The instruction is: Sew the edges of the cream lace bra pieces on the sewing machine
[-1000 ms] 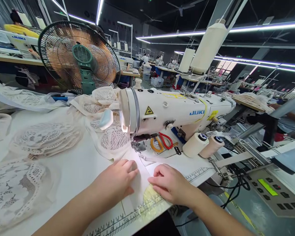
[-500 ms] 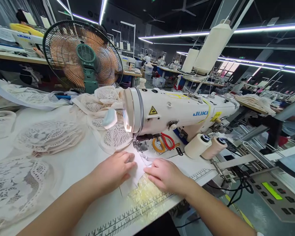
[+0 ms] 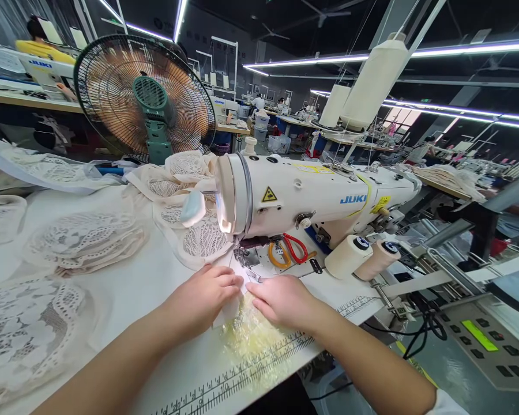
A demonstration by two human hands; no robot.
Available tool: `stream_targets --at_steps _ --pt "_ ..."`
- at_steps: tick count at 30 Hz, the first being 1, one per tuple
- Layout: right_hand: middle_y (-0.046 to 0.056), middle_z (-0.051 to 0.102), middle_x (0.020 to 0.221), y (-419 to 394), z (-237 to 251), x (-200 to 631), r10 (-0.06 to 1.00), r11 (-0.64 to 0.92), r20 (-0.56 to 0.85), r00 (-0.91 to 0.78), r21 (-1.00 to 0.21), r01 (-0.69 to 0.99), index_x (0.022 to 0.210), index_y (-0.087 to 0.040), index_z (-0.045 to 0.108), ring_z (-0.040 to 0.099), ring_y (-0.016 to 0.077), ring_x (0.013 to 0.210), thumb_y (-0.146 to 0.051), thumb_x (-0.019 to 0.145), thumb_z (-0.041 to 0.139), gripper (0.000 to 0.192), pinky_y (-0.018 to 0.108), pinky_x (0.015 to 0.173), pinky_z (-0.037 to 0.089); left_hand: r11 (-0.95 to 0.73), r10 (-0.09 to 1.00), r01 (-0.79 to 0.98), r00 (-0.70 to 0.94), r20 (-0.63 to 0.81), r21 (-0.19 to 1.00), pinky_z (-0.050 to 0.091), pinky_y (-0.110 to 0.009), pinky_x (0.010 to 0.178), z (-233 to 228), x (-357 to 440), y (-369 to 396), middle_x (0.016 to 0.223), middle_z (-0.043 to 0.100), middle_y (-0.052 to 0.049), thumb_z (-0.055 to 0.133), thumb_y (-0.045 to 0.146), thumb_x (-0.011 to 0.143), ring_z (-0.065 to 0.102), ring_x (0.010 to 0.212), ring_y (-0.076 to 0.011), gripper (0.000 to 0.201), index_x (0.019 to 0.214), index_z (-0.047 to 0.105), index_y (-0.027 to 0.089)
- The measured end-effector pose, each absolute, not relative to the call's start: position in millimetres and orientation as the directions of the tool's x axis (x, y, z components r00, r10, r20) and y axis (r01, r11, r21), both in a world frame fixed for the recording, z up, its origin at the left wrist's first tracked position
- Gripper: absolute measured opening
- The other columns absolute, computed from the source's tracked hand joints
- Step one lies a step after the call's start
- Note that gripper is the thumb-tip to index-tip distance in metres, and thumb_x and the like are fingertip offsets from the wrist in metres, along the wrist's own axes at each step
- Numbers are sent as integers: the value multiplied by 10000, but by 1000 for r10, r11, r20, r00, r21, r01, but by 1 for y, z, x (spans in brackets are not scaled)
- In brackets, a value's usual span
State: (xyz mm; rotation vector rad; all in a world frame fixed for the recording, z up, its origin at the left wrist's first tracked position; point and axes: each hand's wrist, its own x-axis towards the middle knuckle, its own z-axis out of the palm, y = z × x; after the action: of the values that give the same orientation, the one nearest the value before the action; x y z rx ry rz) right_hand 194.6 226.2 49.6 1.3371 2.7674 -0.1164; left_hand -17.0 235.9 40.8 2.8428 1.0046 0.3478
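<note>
Before the white "JUKI" sewing machine (image 3: 311,196), left hand (image 3: 205,297) and right hand (image 3: 283,300) pressed flat, ungrasping, on pale fabric piece (image 3: 246,334).

Both hands now sit farther toward twelve o'clock than a second ago: the left hand (image 3: 207,297) and right hand (image 3: 281,300) are closer together, fingertips near the needle of the white sewing machine (image 3: 311,196). The pale yellow lace piece (image 3: 248,337) shows more behind them.

Bright worklight, dim hall, warped edges
</note>
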Motion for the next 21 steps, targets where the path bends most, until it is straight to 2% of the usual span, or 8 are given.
stream_targets --at_steps 4,6,9,12,21 --pt "72 690 810 225 51 193 778 617 -110 -618 -47 785 1230 -184 570 621 226 717 -352 928 420 377 289 492 302 -757 652 615 736 184 222 438 -457 956 40 -16 233 1145 682 -50 584 234 821 566 1099 -259 195 986 688 231" --pt "78 700 833 225 53 192 784 604 -145 -603 -47 796 1307 -183 521 630 235 722 -362 931 415 429 293 500 329 -751 659 627 733 168 208 422 -480 973 40 -15 233 1171 669 -63 649 291 782 562 1104 -279 254 1025 678 223" --pt "88 706 823 226 57 189 792 580 -213 -572 -32 814 1375 -182 457 637 239 705 -382 938 411 483 296 518 365 -756 654 631 736 172 174 435 -477 950 36 -14 235 1184 660 -75 625 268 801 568 1090 -280 285 1079 662 219" --pt "93 701 797 228 61 183 795 573 -248 -553 9 820 1394 -173 428 637 250 685 -376 946 393 493 302 513 380 -757 653 635 732 194 153 443 -467 935 33 -14 237 1166 664 -77 537 217 847 572 1072 -267 237 1043 670 210" --pt "110 678 717 232 67 164 820 544 -231 -524 32 838 1328 -141 483 620 267 593 -330 930 401 449 329 481 394 -759 643 650 735 215 47 480 -438 890 45 -11 241 1058 686 -103 450 161 867 589 1016 -272 222 890 671 154"
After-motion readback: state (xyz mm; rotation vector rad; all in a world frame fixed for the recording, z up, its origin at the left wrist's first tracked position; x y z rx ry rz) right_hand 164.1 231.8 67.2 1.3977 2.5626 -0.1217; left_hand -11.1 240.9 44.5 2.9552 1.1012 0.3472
